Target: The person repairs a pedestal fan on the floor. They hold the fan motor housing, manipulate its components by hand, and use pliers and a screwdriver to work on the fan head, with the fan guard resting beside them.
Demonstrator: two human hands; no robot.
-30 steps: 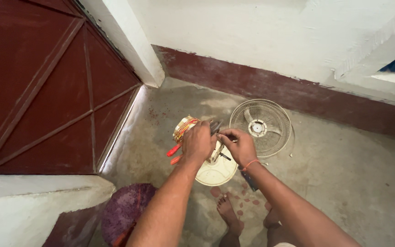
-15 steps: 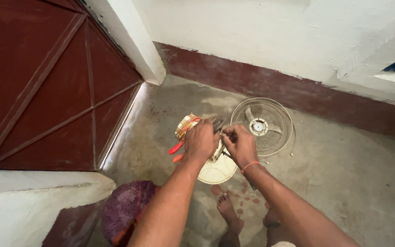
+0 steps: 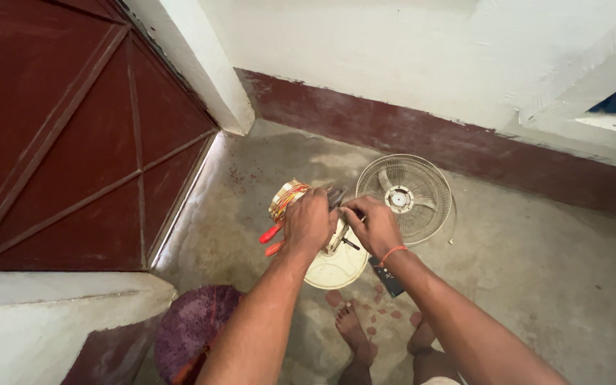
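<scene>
Hands slightly closer together

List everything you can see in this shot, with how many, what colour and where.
fan motor: one, copper windings, under the left hand
fan base: one, cream, on the floor below the hands
pliers: one, red handles, left of the fan base
fan guard: one, pale wire, on the floor right of the hands
small dark box: one, black, on the floor under the right wrist
door: one, dark red, left
purple stool: one, bottom left
floor: grey concrete
feet: two, bare, bottom centre
left hand: on the motor
right hand: beside it, red wrist thread
</scene>
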